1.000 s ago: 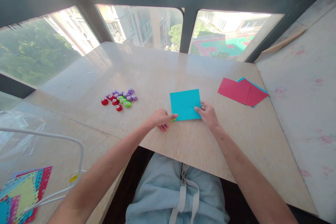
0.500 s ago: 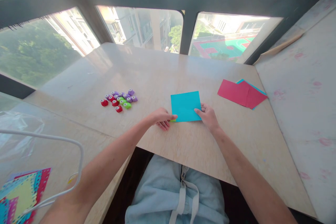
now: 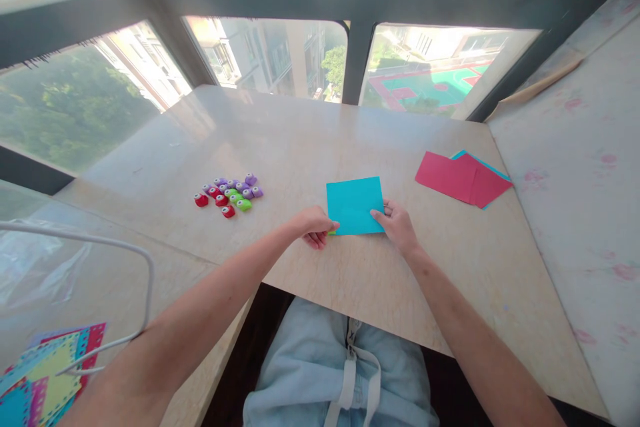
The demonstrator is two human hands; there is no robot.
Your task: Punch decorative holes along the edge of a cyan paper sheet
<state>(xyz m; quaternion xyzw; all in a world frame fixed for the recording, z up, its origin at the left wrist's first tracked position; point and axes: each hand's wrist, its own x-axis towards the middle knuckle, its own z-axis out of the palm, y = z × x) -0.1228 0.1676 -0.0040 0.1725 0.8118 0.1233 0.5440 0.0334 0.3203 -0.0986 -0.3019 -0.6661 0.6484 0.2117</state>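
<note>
A blue sheet of paper (image 3: 354, 203) is held above the table in front of me. My right hand (image 3: 395, 219) pinches its right edge, thumb on top and fingers behind. At the lower left corner my left hand (image 3: 319, 227) is closed around a small yellow-green paper punch (image 3: 331, 233), mostly hidden by the fingers. Its thumb presses at the paper's corner. To the left, several small paper punches lie in a group: purple ones (image 3: 251, 179), red ones (image 3: 201, 200) and green ones (image 3: 244, 205).
Red paper sheets (image 3: 445, 177) lie at the right, with blue paper partly under them. A white cable (image 3: 149, 280) loops at the left by my forearm. Near it are colourful sheets with punched edges (image 3: 55, 367) and clear plastic wrap (image 3: 40, 267). Windows border the table's back.
My left hand's fingers have curled in more tightly at the paper's corner. The right hand keeps its pinch, and the view has shifted slightly.
</note>
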